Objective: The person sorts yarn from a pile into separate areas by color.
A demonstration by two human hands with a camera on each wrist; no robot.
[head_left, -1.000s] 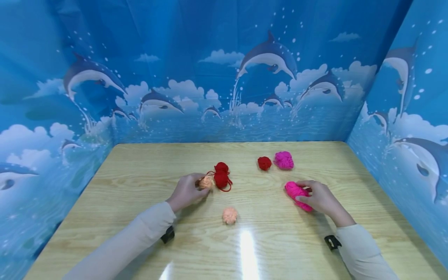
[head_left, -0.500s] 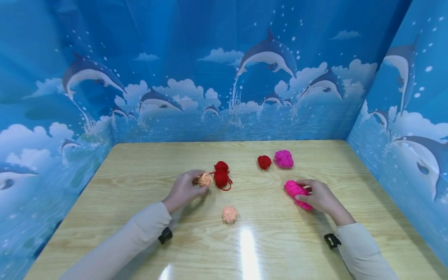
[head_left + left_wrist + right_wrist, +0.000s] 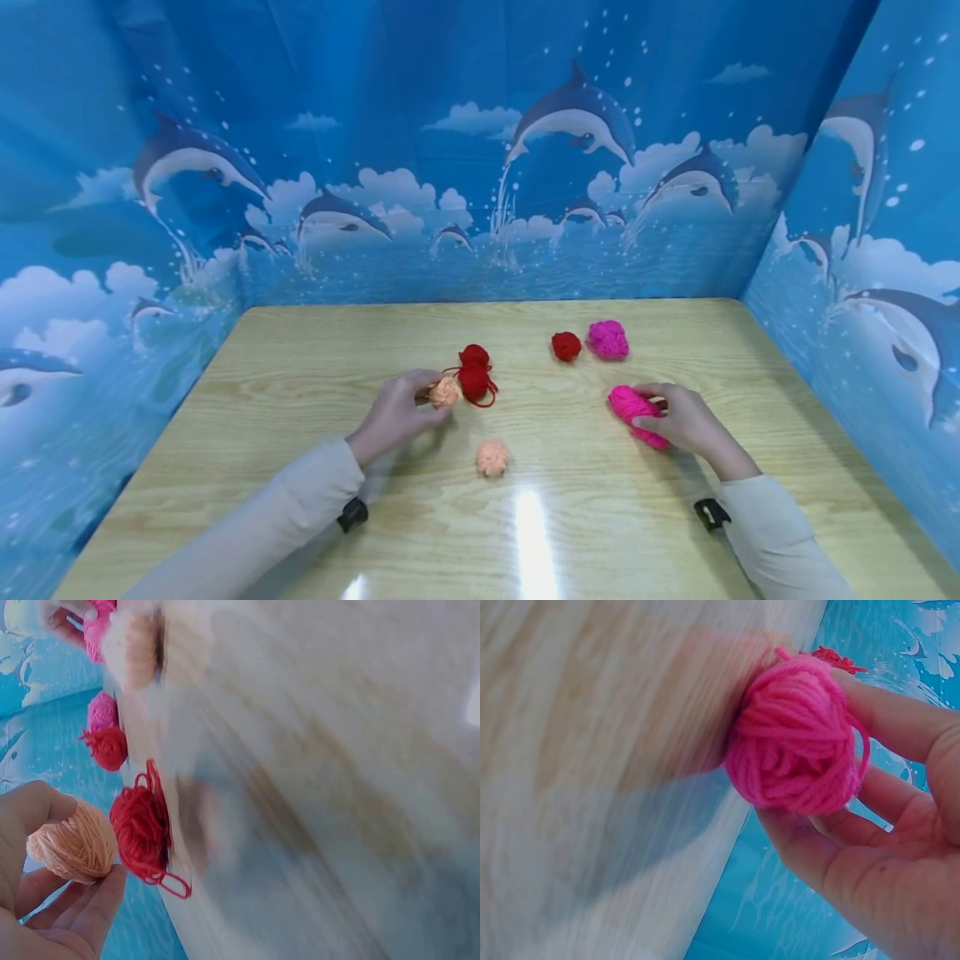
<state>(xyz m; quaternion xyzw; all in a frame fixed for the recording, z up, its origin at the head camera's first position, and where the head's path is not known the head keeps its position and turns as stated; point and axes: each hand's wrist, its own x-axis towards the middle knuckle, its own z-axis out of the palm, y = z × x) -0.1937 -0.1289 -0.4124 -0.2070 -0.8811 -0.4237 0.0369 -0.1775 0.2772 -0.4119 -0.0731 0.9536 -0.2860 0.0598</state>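
My left hand (image 3: pixel 399 410) pinches a peach yarn ball (image 3: pixel 75 844) between thumb and fingers, held just above the table. Right beside it lies a red yarn bundle (image 3: pixel 474 373) with loose strands, narrowed at its middle. On the right, my right hand (image 3: pixel 681 423) grips a hot-pink yarn ball (image 3: pixel 799 739), an oblong skein in the head view that rests on the wood. A second peach yarn ball (image 3: pixel 492 458) sits on the table between the two hands, nearer to me.
Toward the back right, a small red yarn ball (image 3: pixel 566 347) lies next to a magenta yarn ball (image 3: pixel 608 340). Blue dolphin-print curtains (image 3: pixel 480 208) stand behind and along the sides of the wooden table (image 3: pixel 300 350).
The left hand shifts slightly left and back with its peach ball, which turns in the fingers and comes to the right again. The right hand stays on the hot-pink yarn.
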